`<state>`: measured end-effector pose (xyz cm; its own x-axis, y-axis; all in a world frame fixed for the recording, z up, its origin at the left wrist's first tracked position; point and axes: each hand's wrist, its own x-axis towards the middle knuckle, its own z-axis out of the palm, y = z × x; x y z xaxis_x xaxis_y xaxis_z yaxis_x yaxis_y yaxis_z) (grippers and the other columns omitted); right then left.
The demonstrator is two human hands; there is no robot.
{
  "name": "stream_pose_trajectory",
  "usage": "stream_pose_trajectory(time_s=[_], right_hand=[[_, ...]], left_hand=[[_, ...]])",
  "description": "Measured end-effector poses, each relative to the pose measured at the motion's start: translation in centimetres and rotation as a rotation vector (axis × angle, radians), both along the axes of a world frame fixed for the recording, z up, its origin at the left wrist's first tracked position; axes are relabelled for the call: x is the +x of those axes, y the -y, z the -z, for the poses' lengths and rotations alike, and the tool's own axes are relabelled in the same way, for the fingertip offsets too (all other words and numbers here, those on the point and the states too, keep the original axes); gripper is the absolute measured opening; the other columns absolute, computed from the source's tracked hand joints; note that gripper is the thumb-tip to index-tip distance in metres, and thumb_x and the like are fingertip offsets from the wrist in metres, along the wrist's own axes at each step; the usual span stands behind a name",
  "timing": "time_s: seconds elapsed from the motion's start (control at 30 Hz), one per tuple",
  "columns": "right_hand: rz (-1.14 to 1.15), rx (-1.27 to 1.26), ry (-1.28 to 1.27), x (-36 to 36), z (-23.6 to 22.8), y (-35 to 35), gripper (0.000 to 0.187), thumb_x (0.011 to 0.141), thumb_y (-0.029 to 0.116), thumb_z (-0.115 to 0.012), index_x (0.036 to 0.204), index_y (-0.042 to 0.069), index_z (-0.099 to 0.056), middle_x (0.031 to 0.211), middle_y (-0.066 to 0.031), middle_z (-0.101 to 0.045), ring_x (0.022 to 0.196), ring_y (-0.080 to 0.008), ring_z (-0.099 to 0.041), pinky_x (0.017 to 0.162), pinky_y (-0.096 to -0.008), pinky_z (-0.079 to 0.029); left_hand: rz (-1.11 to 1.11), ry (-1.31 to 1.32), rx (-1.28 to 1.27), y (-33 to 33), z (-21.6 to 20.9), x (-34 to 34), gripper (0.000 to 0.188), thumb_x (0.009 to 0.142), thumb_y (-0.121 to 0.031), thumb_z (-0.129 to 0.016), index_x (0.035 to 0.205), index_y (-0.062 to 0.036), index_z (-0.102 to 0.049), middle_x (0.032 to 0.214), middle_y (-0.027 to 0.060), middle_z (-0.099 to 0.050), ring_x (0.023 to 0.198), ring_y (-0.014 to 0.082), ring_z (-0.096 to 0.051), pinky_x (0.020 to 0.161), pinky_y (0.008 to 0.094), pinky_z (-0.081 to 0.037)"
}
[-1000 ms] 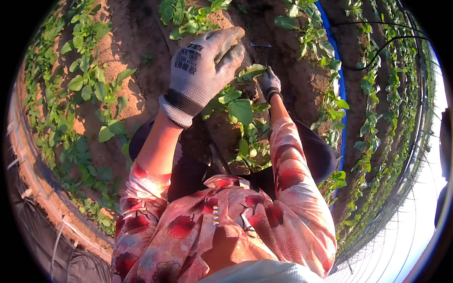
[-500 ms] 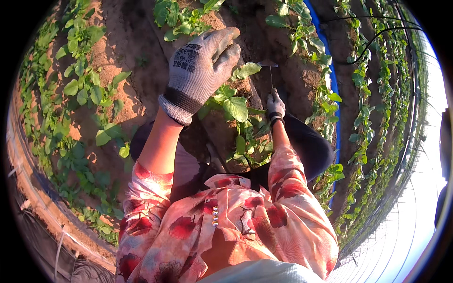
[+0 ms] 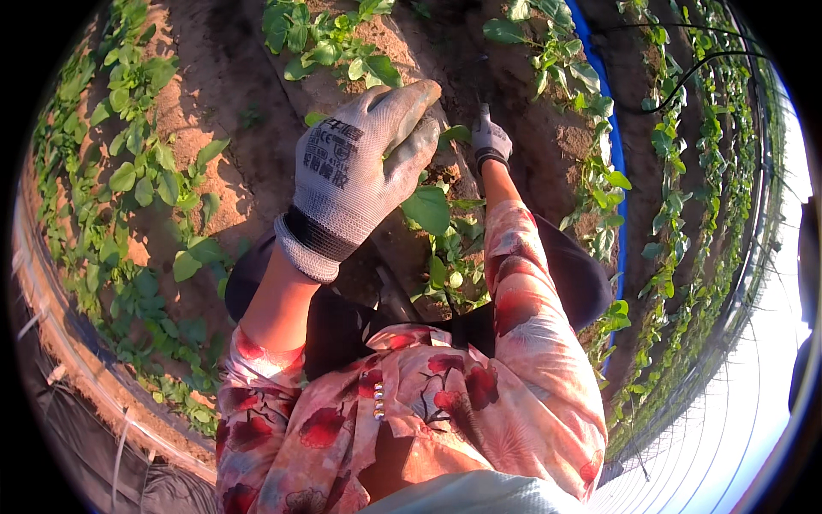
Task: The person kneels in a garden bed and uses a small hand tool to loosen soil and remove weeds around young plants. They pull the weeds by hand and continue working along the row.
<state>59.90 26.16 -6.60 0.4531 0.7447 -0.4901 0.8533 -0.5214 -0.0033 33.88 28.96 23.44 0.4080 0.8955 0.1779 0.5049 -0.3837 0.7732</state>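
Note:
My left hand (image 3: 368, 154), in a grey knit glove with dark print, is raised close to the view above the leafy plants. Its fingers curl in toward the thumb, and whatever lies between them is hidden. Farther off, my right hand (image 3: 491, 140), gloved the same way, is closed round a small hand hoe (image 3: 479, 97); its thin shaft points away over dark soil and its head is blurred. A broad-leaved green plant (image 3: 428, 210) grows below and between my hands, partly covered by the left one.
A second plant clump (image 3: 330, 47) stands beyond my left hand. Along the right row runs a blue hose (image 3: 615, 154), with a black thin tube (image 3: 685, 79) farther right. More plant rows (image 3: 137, 163) fill the left. My bent knees (image 3: 575, 278) flank the ridge.
My right hand has moved farther away with the hoe, whose head has gone from sharp to blurred. The left hand has come slightly lower and looks larger.

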Motion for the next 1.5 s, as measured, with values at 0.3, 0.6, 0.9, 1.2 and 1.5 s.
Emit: stream_pose_trajectory(time_s=[0.3,0.6,0.9,1.2,1.5], right_hand=[[0.25,0.217,0.016,-3.3,-0.1,14.1,0.044,0.088,0.039,-0.042,0.132,0.036,-0.041,0.074,-0.0168,-0.063,0.068,-0.034,-0.062,0.061,-0.0457,-0.048],[0.895,0.703,-0.019,-4.0,-2.7,13.0,0.049,0.087,0.037,-0.052,0.134,0.036,-0.039,0.078,-0.0182,-0.065,0.068,-0.031,-0.062,0.065,-0.04,-0.047],[0.903,0.758,0.037,0.0,-1.7,8.5,0.049,0.087,0.038,-0.05,0.134,0.034,-0.039,0.084,-0.016,-0.066,0.075,-0.0321,-0.063,0.068,-0.0413,-0.047],[0.857,0.553,0.033,-1.5,-1.7,8.6,0.05,0.087,0.038,-0.05,0.135,0.033,-0.038,0.088,-0.0184,-0.065,0.077,-0.033,-0.063,0.069,-0.0419,-0.046],[0.897,0.577,-0.012,-0.2,-3.0,8.3,0.046,0.087,0.04,-0.048,0.132,0.035,-0.041,0.084,-0.0182,-0.065,0.076,-0.0349,-0.063,0.07,-0.0427,-0.047]], left_hand=[[0.005,0.006,0.063,0.0,0.4,0.0,0.028,0.082,-0.021,-0.06,0.108,-0.0117,-0.06,0.091,0.0092,-0.065,0.079,0.0263,-0.064,0.068,0.0341,-0.051],[0.028,-0.157,0.032,0.2,0.9,-0.4,0.029,0.083,-0.026,-0.058,0.11,-0.0137,-0.059,0.094,0.0099,-0.063,0.083,0.0274,-0.063,0.071,0.0356,-0.05],[0.08,-0.261,0.052,0.3,1.1,-0.5,0.032,0.084,-0.031,-0.055,0.11,-0.0122,-0.057,0.096,0.0132,-0.062,0.083,0.0306,-0.062,0.071,0.0389,-0.05],[0.091,-0.304,0.027,0.4,0.8,0.0,0.03,0.083,-0.024,-0.06,0.111,-0.0151,-0.06,0.097,0.0085,-0.063,0.085,0.0263,-0.063,0.072,0.0335,-0.05],[0.107,-0.317,0.065,0.5,1.6,0.5,0.028,0.084,-0.025,-0.058,0.11,-0.0154,-0.06,0.094,0.0078,-0.064,0.084,0.0251,-0.063,0.071,0.033,-0.05]])
